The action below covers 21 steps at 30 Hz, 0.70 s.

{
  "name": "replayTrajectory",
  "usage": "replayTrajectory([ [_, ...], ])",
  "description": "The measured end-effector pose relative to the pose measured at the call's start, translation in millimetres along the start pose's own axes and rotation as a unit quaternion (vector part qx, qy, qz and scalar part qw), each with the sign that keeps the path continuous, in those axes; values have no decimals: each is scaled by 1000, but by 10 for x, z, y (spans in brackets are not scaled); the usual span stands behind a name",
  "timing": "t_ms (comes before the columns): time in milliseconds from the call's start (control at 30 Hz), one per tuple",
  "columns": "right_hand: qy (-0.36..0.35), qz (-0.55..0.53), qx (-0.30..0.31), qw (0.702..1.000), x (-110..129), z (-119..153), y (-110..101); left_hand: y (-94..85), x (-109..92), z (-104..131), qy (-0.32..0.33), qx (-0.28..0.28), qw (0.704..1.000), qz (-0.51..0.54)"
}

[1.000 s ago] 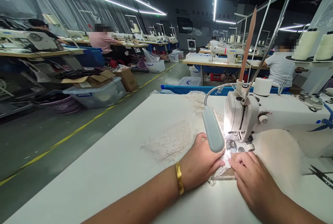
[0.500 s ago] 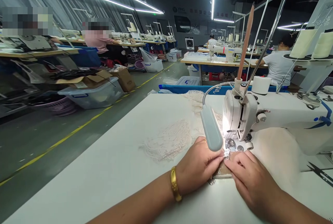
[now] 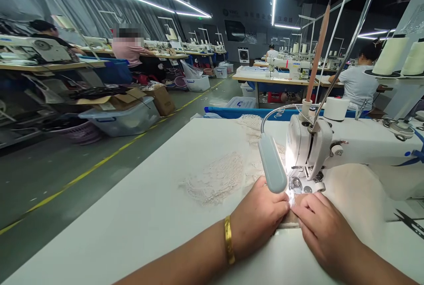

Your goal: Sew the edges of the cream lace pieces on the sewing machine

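In front of the sewing machine (image 3: 303,143), my left hand (image 3: 260,214) is closed, thumb and forefinger pinching a small white fabric piece (image 3: 290,199) that is brightly lit. My right hand (image 3: 326,223) is closed too, its fingertips on the right side of the same piece. The fabric's kind is hard to make out in the glare. Under the fingers lies a brown flat plate (image 3: 292,218) with a pale front edge. A grey-green lamp (image 3: 272,163) hangs just above my left fingers and hides part of the sewing area.
Cream lace (image 3: 215,179) lies on the white table (image 3: 139,205), with more lace (image 3: 250,128) at the back edge. Black thread snips (image 3: 410,223) rest at the right. Thread cones (image 3: 389,55) stand behind the machine. Other people sit at machines farther off.
My left hand has rolled over slightly and its fingers have closed in toward the white fabric piece. My right hand stays nearly in place. The whole view has shifted a little.
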State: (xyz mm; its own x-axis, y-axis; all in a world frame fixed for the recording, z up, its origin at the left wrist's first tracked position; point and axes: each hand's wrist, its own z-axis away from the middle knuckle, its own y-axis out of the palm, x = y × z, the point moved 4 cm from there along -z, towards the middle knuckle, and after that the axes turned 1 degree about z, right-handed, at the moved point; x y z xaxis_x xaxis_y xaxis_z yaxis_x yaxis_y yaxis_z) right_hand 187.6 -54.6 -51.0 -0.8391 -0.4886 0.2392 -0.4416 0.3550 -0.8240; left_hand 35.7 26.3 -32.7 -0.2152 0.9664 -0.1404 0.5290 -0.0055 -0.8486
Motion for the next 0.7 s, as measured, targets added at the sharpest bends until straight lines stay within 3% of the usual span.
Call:
replayTrajectory([
  [267,24,29,33,999,-57,-38,30,3,33,-56,-14,-14,1000,-14],
  [700,42,28,28,998,-57,-77,7,-1,24,-48,-15,-9,1000,-6],
])
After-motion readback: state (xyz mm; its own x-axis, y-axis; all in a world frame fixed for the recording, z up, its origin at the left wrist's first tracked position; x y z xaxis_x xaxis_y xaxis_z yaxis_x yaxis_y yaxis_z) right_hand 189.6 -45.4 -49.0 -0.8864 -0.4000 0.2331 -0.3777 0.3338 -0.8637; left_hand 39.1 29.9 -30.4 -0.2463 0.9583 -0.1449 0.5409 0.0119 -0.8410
